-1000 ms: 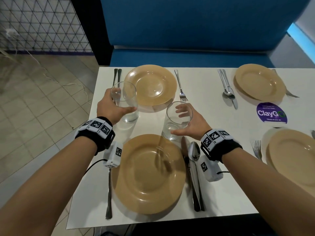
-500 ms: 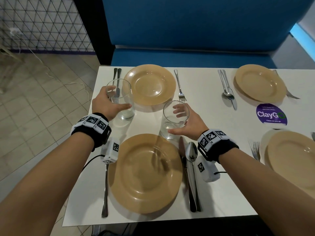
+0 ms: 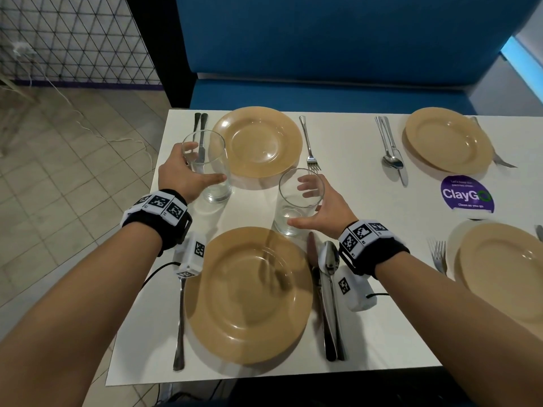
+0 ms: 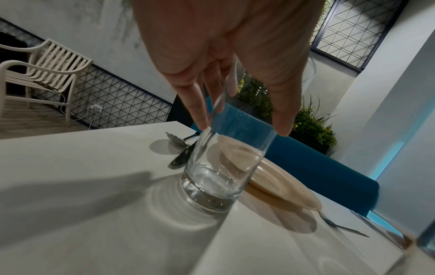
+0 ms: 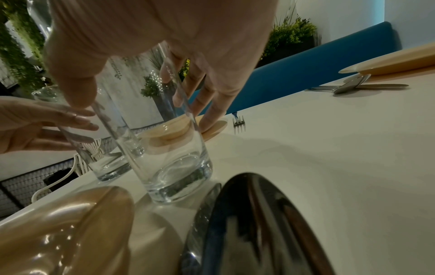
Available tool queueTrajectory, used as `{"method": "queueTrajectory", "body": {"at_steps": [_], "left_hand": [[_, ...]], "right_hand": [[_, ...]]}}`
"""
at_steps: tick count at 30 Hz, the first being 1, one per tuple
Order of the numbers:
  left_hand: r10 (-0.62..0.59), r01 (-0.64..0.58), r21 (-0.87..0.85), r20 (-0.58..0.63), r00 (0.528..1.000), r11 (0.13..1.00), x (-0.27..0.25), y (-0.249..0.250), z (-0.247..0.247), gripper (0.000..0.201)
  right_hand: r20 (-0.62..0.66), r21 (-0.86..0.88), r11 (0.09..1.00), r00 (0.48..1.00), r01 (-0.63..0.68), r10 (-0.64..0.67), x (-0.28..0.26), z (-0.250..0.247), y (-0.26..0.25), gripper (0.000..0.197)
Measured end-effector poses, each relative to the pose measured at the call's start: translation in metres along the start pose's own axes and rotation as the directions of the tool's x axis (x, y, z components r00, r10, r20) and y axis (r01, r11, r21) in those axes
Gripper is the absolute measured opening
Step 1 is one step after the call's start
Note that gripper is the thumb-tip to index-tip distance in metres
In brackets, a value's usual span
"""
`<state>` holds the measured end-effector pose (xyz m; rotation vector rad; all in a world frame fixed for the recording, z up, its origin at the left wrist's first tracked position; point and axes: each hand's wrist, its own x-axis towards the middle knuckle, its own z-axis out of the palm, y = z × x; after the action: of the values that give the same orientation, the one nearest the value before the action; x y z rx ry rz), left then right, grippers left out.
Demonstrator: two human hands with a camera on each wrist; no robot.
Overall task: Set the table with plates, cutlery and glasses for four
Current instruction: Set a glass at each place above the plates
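Two clear glasses stand on the white table [image 3: 367, 218]. My left hand [image 3: 204, 163] holds the left glass [image 3: 210, 183] between thumb and fingers, just left of the far tan plate [image 3: 258, 142] and over that setting's knife and spoon [image 3: 200, 124]. In the left wrist view the left glass [image 4: 221, 167] has its base down on the table. My right hand [image 3: 296, 203] holds the right glass [image 3: 293, 212] above the near plate [image 3: 249, 295], beside the knife and spoon [image 3: 329, 289]. In the right wrist view its thumb and fingers sit on either side of the right glass [image 5: 169, 158].
Two more tan plates [image 3: 446, 141] [image 3: 505, 274] with cutlery lie on the right. A purple ClayGo sticker [image 3: 467, 193] sits between them. A fork [image 3: 180, 318] lies left of the near plate. A blue bench [image 3: 323, 92] runs behind the table; tiled floor drops off at the left edge.
My left hand has carried its glass a little to the left and away, from the far plate's rim to beside its knife. The right hand and its glass have hardly moved.
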<state>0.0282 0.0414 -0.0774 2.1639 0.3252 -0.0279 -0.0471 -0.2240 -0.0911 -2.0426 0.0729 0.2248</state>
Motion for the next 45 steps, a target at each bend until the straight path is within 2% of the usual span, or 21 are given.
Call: {"method": "queueTrajectory", "body": {"at_steps": [14, 17, 20, 22, 25, 28, 30, 34, 37, 41, 43, 45], "left_hand": [[0.001, -0.002, -0.003, -0.019, 1.0, 1.0, 0.0, 0.001, 0.001, 0.08], [-0.002, 0.002, -0.017, -0.002, 1.0, 1.0, -0.005, 0.004, 0.001, 0.092], [0.005, -0.005, -0.048, 0.013, 1.0, 0.999, -0.015, 0.011, -0.001, 0.112], [0.065, -0.067, -0.028, -0.087, 0.994, 0.997, -0.024, 0.02, -0.001, 0.116], [0.205, -0.197, 0.057, -0.247, 0.947, 0.979, -0.042, 0.052, 0.001, 0.101], [0.34, -0.345, 0.03, -0.28, 0.898, 0.938, -0.061, 0.107, 0.019, 0.081], [0.38, -0.399, -0.036, -0.243, 0.893, 0.916, -0.074, 0.148, 0.046, 0.069], [0.38, -0.388, -0.131, -0.085, 0.921, 0.912, -0.106, 0.224, 0.143, 0.059], [0.369, -0.36, -0.181, 0.017, 0.929, 0.915, -0.128, 0.277, 0.233, 0.06], [0.332, -0.289, -0.227, 0.184, 0.925, 0.93, -0.148, 0.341, 0.342, 0.067], [0.289, -0.23, -0.228, 0.274, 0.917, 0.946, -0.157, 0.368, 0.387, 0.071], [0.309, -0.235, -0.238, 0.354, 0.883, 0.942, -0.162, 0.395, 0.437, 0.082]], "right_hand": [[-0.021, -0.009, 1.0, 0.999, 0.027, -0.027, -0.001, 0.002, 0.005, 0.069], [-0.007, 0.001, 1.0, 1.0, 0.022, -0.022, -0.001, 0.001, 0.004, 0.072], [0.039, -0.007, 1.0, 0.999, 0.015, -0.015, -0.003, -0.006, 0.002, 0.086], [0.055, -0.006, 0.999, 0.998, 0.038, -0.038, -0.005, -0.019, -0.002, 0.093], [0.07, 0.009, 0.995, 0.992, 0.103, -0.104, -0.01, -0.051, -0.012, 0.096], [0.024, 0.042, 0.984, 0.984, 0.173, -0.174, -0.015, -0.092, -0.02, 0.087], [-0.099, 0.073, 0.974, 0.974, 0.213, -0.205, -0.017, -0.125, -0.02, 0.075], [-0.344, 0.132, 0.961, 0.92, 0.244, -0.186, -0.022, -0.21, 0.002, 0.066], [-0.409, 0.084, 0.974, 0.899, 0.21, -0.159, -0.024, -0.285, 0.043, 0.061], [-0.466, 0.034, 0.994, 0.882, 0.1, -0.073, -0.031, -0.385, 0.101, 0.063], [-0.557, 0.022, 1.0, 0.83, -0.02, 0.029, -0.04, -0.434, 0.13, 0.062], [-0.673, 0.031, 0.988, 0.727, -0.154, 0.135, -0.045, -0.486, 0.165, 0.068]]}}
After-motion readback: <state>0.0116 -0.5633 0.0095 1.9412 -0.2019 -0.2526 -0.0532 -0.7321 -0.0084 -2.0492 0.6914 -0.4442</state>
